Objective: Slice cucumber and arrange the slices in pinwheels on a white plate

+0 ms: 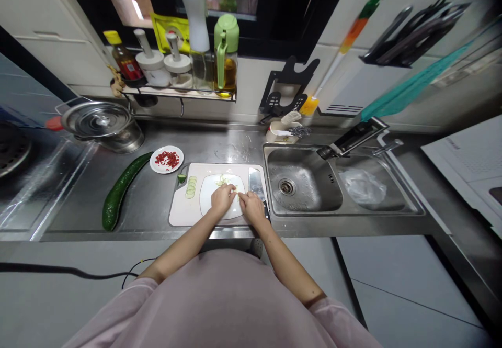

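Over a white plate [207,201] on the cutting board [178,209], my left hand [223,199] and my right hand [253,206] nearly meet, fingers pinched on a small pale green piece [237,192]. More cucumber slices lie on the plate's far part. Left of the plate, several cucumber slices [190,187] overlap in a row, with a dark green cucumber end [181,178] behind them. A knife [255,180] rests on the board's right side, its black handle beside my right hand.
A whole cucumber [122,191] and a plate [153,166] of red pieces are at the left, near a lidded pot [125,136]. The double sink [306,209] adjoins the board's right side. A rack [188,94] of bottles and jars hangs behind.
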{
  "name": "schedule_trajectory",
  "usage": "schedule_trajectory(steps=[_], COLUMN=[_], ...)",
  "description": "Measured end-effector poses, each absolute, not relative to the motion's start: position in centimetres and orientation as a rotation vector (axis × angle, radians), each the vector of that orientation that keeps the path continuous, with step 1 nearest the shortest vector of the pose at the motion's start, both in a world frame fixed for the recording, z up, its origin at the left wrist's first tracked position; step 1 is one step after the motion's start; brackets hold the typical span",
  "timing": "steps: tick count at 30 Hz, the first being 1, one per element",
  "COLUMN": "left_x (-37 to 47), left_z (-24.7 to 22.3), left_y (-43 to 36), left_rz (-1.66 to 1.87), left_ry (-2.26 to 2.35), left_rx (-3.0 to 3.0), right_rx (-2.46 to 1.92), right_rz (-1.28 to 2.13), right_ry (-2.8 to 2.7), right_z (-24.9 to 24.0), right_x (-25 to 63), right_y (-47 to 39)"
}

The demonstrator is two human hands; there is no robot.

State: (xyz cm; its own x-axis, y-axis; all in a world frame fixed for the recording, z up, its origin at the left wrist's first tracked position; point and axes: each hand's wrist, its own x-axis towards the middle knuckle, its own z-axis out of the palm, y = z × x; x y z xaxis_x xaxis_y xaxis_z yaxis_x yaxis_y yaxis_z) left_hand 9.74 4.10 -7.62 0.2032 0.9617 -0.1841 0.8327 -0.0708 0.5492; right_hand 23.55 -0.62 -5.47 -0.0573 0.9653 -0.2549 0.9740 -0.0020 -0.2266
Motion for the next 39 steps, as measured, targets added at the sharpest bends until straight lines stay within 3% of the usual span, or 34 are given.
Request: schedule_trajectory(steps=[30,39], left_x=[9.74,9.94], left_z=[-7.94,-7.15], left_y=[4.19,3.49], left_rz=[0.296,0.453], left_ry=[1.663,1.645], left_rx=[1.910,1.875], right_rx=[2.127,2.202], right_rz=[-0.495,-0.506], right_ry=[2.227,2.247], right_z=[-5.81,-6.04], right_x=[23.51,23.60], right_y=[-0.56,-0.48])
